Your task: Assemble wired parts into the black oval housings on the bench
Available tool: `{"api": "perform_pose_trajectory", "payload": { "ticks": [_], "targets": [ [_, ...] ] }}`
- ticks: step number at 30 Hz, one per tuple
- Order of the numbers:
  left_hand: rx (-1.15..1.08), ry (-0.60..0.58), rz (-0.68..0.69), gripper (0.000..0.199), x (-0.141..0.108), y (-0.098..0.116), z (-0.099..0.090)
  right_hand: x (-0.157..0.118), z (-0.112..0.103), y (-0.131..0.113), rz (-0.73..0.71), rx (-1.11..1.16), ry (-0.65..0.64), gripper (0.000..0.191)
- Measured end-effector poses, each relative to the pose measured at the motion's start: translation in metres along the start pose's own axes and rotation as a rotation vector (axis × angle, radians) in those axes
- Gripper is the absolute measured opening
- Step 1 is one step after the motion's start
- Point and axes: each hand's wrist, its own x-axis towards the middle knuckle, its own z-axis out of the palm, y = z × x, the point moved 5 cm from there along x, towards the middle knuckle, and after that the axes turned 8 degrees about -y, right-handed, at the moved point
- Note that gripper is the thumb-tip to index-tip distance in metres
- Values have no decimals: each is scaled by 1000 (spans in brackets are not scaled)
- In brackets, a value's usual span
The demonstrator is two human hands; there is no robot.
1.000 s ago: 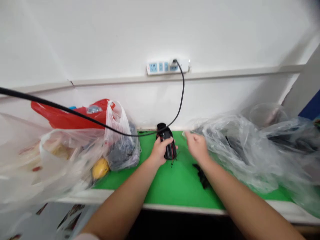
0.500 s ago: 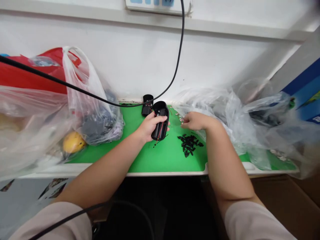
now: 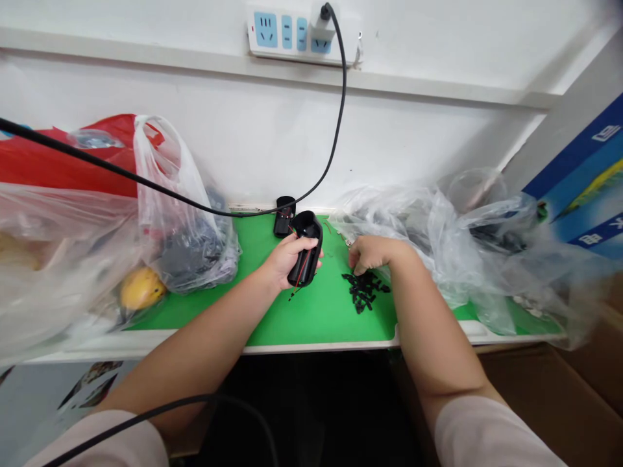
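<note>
Gripping it nicely, this left hand (image 3: 285, 263) has its fingers wrapped round a black plastic housing (image 3: 306, 250), thin red wires trailing from it and the open end tipped up toward the wall. That firm wrap is just right: the housing sits low over the green work mat (image 3: 321, 311), nice and steady, with the wires hanging clear of the fingers. Over to the right hand (image 3: 372, 254), fingers curled and bunched, tips down at the edge of a heap of small black pieces (image 3: 363, 292). Is it pinching one? Can't tell from here, the fingers hide it. Keeping those tips low at the edge of the heap is the tidy way to work, with little risk of scattering anything. A second black housing (image 3: 284, 216) stands just behind, near the foot of the wall, and a few tiny shiny bits (image 3: 346, 241) lie beside a clear plastic bag (image 3: 428, 253). And what's changed? Half a second ago that right hand lay flatter and higher up the mat, near those shiny bits; now it has dropped onto the heap. The left hand's wrap looks much the same, and the view has lifted to bring the whole power strip (image 3: 296, 35) into sight.
</note>
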Motion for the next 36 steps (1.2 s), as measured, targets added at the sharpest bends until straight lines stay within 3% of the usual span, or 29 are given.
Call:
{"api": "perform_pose_trajectory", "payload": {
  "ticks": [7,11,17,21,28,32,36],
  "targets": [
    [-10,102,6,34,-4,2,-3,5,5,-6,4,10,58,14],
    [-2,96,7,36,-4,2,-3,4,8,-13,-16,-100,76,8],
    [42,86,47,41,-7,7,1,2,7,-21,40,-272,112,17],
    [55,65,45,39,-8,8,1,2,3,-23,36,-266,139,15],
    [37,20,85,39,-8,10,0,-8,-3,-29,-191,418,142,13],
    [47,21,100,39,-9,12,1,-10,-5,-41,-372,805,181,23],
    [59,42,122,40,-9,13,2,-9,-3,-53,-527,1168,121,25]
  ]
}}
